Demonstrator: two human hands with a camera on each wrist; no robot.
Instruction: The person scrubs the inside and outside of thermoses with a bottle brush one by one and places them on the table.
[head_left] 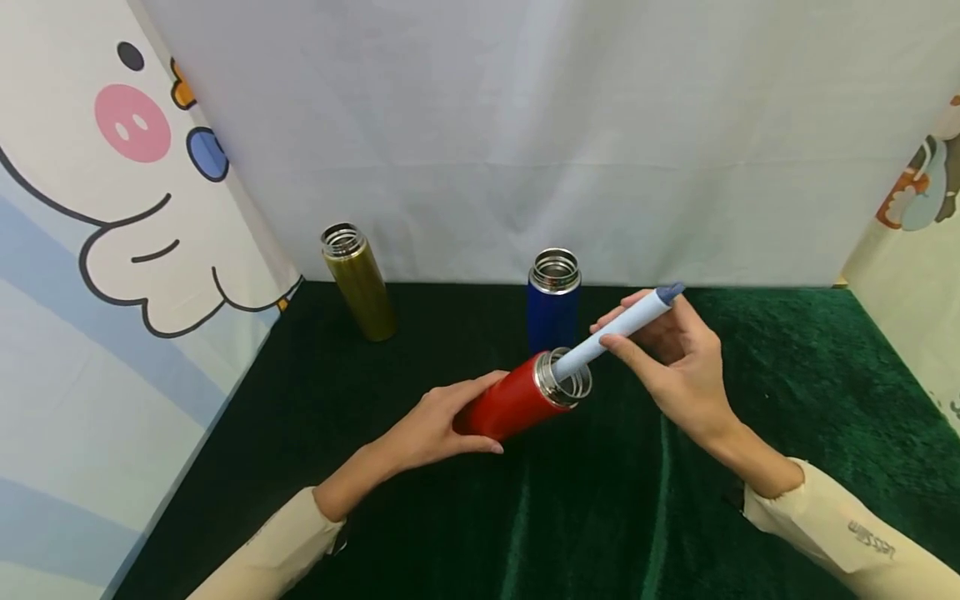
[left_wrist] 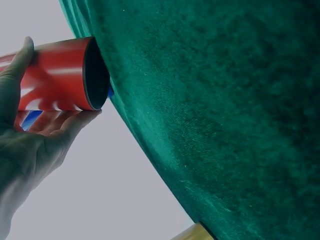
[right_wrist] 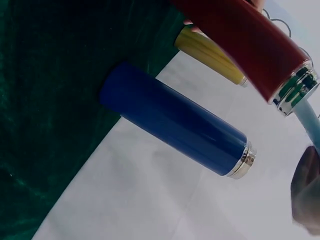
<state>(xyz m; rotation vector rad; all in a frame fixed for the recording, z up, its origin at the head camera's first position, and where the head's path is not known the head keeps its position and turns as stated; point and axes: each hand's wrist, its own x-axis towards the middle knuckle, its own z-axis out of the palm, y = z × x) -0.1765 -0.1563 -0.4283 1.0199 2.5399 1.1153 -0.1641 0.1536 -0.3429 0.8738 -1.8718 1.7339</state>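
My left hand (head_left: 438,421) grips a red metal thermos bottle (head_left: 506,404) around its lower body, thumb on the near side. The bottle is lidless and tilted, its steel mouth toward the right. My right hand (head_left: 678,367) pinches a light blue stick (head_left: 618,333) with a dark blue end, between thumb and fingers. The stick's lower end sits in the mouth of the red bottle; how deep it goes cannot be seen. In the left wrist view the dark base of the red bottle (left_wrist: 60,75) shows. The right wrist view shows the stick (right_wrist: 309,120) at the steel rim.
A blue lidless bottle (head_left: 553,312) stands just behind the red one. Farther left stands a gold lidless bottle (head_left: 362,287). Dark green cloth (head_left: 795,375) covers the table, with a white curtain (head_left: 465,142) behind and a cartoon-printed panel (head_left: 112,250) at the left.
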